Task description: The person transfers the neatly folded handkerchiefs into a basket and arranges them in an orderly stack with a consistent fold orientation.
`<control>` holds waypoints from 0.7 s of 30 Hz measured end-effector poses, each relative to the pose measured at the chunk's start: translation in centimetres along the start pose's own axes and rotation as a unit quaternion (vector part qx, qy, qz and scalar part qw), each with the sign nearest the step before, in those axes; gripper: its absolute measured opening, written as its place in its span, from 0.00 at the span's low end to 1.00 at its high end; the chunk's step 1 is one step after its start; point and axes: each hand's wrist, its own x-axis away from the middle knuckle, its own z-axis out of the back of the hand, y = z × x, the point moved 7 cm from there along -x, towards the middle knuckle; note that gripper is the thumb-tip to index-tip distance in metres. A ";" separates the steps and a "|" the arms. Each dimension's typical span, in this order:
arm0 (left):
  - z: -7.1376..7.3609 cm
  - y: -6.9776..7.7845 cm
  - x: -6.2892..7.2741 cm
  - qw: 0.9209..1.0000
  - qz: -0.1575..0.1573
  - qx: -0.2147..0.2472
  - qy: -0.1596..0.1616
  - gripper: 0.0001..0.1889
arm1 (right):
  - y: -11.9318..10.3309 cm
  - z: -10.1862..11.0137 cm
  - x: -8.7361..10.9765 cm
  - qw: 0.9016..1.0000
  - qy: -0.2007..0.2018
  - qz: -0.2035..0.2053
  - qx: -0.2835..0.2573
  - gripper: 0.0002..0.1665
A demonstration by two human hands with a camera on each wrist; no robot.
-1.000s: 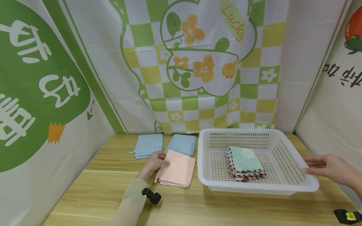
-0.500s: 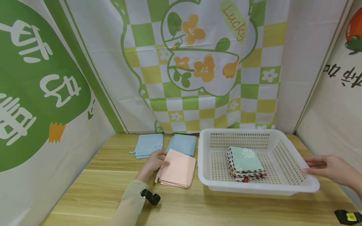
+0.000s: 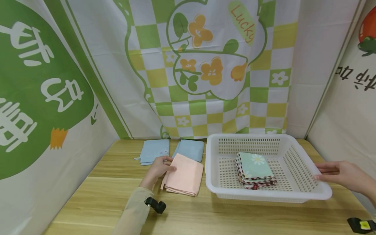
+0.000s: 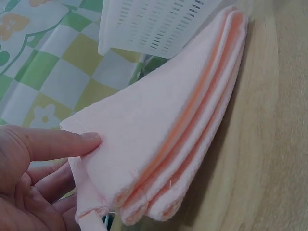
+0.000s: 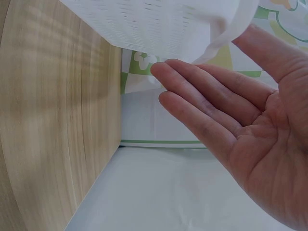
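Note:
My left hand (image 3: 160,169) pinches the left edge of a folded pink towel (image 3: 186,176), thumb on top and fingers beneath. In the left wrist view the thumb presses the towel's corner (image 4: 120,130), whose folded layers stand tilted off the table. Two folded blue towels (image 3: 154,150) lie behind it at the back. My right hand (image 3: 342,174) is at the right rim of a white plastic basket (image 3: 273,192), its fingers straight. The thumb touches the rim in the right wrist view. Inside the basket rests a stack of folded green daisy-print towels (image 3: 257,166) with checkered edges.
The wooden table (image 3: 97,202) ends at printed fabric walls behind and on both sides. A green-and-yellow checked cloth (image 3: 217,111) hangs right behind the basket. Small black camera mounts (image 3: 156,205) are on both wrists.
The pink towel's far edge has risen very slightly with my left hand. My right hand and the basket have stayed in place.

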 end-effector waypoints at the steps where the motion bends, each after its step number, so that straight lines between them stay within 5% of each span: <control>1: 0.0 0.0 0.1 1.000 0.003 -0.001 0.001 0.22 | 0.0 0.0 0.0 1.000 0.000 0.000 0.000 0.37; 21: 0.7 1.0 0.8 1.000 -0.003 0.002 -0.007 0.20 | 0.0 0.0 0.0 1.000 -0.003 0.001 -0.007 0.37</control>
